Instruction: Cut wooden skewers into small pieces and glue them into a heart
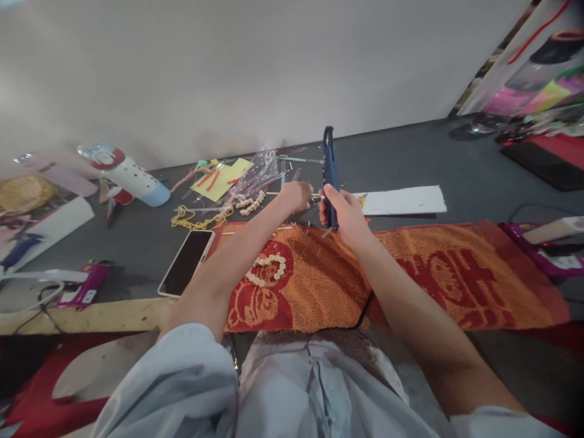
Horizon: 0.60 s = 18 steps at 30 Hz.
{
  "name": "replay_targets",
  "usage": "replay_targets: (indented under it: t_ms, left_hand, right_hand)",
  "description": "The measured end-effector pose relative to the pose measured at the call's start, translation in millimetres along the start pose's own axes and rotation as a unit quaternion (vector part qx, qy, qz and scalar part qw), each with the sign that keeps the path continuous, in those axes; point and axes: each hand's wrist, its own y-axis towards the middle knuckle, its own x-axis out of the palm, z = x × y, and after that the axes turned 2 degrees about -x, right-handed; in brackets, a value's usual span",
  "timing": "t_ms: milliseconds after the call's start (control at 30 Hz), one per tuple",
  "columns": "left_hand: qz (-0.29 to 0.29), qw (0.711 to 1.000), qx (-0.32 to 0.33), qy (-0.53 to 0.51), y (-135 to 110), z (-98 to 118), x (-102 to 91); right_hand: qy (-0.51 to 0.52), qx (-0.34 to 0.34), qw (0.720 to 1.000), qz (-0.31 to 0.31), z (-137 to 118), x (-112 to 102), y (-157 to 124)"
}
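Note:
My right hand (343,214) is wrapped round a dark blue glue gun (330,170) that stands upright, its nozzle end low near the far edge of the orange and red towel (410,274). My left hand (295,196) is closed just to its left, pinching a thin stick or small piece that I cannot make out clearly, right by the gun's tip. A small ring of white beads (269,269) lies on the towel under my left forearm.
A phone (187,261) lies face up left of the towel. Beyond it are yellow cord (191,220), bead strands (249,204), clear wrapping (258,173), yellow paper (221,177) and a white dotted bottle (132,176). A white strip (404,199) lies right of the gun. A wooden plank (91,316) is at front left.

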Motion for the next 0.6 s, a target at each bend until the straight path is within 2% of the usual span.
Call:
replay_targets:
  t_ms: [133,233,300,367,467,533,600]
  left_hand:
    - [0.034,0.999,-0.023,-0.030,-11.0,-12.7,-15.6]
    - [0.028,0.997,-0.036,-0.060,-35.1,-37.6,-26.0]
    - [0.017,0.996,-0.069,-0.055,-57.8,-57.8,-26.2]
    - [0.001,0.994,-0.093,-0.054,-83.5,-76.3,-20.5]
    - [-0.052,0.992,-0.093,-0.060,-120.6,-93.3,-5.5]
    - [-0.096,0.987,-0.106,-0.069,-140.5,-95.6,5.5]
    - [-0.106,0.983,-0.112,-0.103,-154.8,-92.5,15.6]
  right_hand:
    - [-0.004,0.005,1.000,0.015,-1.0,1.7,-0.7]
    - [-0.015,0.004,1.000,0.014,-0.2,3.4,-2.2]
    - [-0.019,0.009,1.000,0.009,0.8,4.5,-3.6]
    - [-0.022,0.023,0.999,0.001,1.8,5.6,-5.0]
    - [-0.030,0.039,0.999,-0.009,2.9,6.9,-6.6]
    - [-0.032,0.038,0.999,-0.010,3.5,7.4,-7.3]
    - [-0.031,0.035,0.999,-0.012,4.2,7.6,-7.5]
